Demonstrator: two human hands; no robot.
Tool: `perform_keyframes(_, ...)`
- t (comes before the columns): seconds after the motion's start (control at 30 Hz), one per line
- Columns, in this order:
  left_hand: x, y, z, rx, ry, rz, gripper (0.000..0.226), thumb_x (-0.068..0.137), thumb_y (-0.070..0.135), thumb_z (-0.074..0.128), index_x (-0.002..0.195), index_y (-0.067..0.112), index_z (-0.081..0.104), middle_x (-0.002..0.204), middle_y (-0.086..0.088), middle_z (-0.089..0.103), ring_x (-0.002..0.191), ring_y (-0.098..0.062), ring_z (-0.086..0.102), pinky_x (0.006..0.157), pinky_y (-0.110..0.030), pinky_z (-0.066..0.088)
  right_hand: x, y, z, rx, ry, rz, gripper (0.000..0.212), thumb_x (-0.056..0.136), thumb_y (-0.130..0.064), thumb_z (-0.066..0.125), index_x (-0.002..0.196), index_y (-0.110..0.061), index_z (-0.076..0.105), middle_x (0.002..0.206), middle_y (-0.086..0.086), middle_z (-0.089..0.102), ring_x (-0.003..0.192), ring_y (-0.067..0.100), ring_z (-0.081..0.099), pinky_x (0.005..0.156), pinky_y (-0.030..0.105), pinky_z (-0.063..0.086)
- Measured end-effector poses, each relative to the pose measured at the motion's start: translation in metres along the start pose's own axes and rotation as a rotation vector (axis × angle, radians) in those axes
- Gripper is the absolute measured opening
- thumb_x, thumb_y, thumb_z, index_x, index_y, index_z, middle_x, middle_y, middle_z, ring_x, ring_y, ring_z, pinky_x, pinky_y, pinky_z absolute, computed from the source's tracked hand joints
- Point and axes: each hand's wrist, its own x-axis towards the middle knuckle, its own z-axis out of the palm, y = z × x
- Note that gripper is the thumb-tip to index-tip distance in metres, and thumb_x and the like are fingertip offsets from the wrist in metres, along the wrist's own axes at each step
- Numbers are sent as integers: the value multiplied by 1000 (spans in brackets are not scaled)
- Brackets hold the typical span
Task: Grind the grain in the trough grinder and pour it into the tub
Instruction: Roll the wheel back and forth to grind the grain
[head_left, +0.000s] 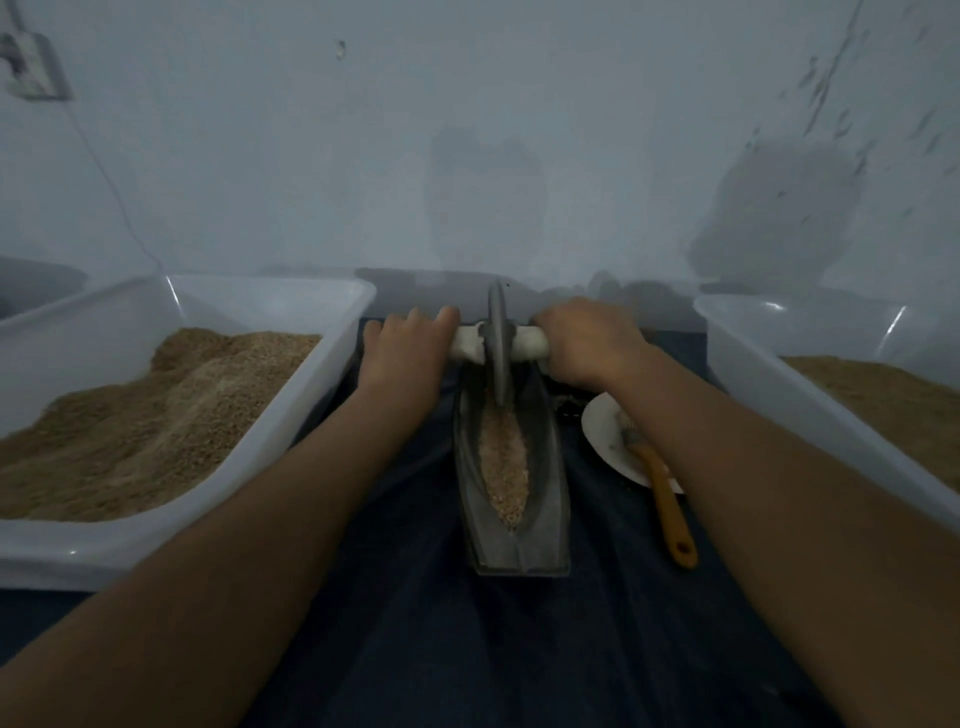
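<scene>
Single view only, head cam, so no 2nd view is sharing anything. It's sitting above and behind the forearms, looking fwd and down along both arms. Wide-angle lens is bowing the edges. The trough grinder (511, 467) is running straight away from the cam at centre frame, near end close, far end by the wall (467, 130). Left hand (410, 343) and right hand (584, 343) are showing at mid-distance. Left tub (332, 374) and right tub (753, 364) are framing the sides, both cut off by the edges. The wall is filling the upper half, close behind the dark cloth-covered surface (519, 649).
</scene>
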Motion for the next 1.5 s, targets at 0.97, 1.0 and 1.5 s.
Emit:
perform_keyframes(0.97, -63, -8, -1, 0, 92, 99, 69, 80, 6, 74, 134, 26, 35, 123, -1, 51, 113, -29, 52, 94, -42, 43, -58, -15, 1, -136, 213, -86, 27, 88, -30, 66, 110, -23, 53, 96, 3, 68, 85, 30, 65, 62, 35, 36)
perform_keyframes(1.0, -72, -7, -5, 21, 114, 134, 73, 79, 7, 74, 136, 28, 34, 124, 1, 49, 113, -27, 50, 95, -41, 41, -72, -12, 4, -131, 234, -109, 24, 89, -28, 64, 109, -23, 51, 91, 2, 67, 78, 29, 63, 60, 34, 36)
perform_keyframes(1.5, -17, 13, -8, 85, 97, -6, 33, 92, 17, 68, 115, 19, 44, 113, -8, 61, 107, -35, 59, 89, -47, 42, -19, -5, 7, -25, 10, 77, 26, 83, -32, 74, 106, -31, 63, 104, 1, 69, 94, 27, 66, 67, 34, 40)
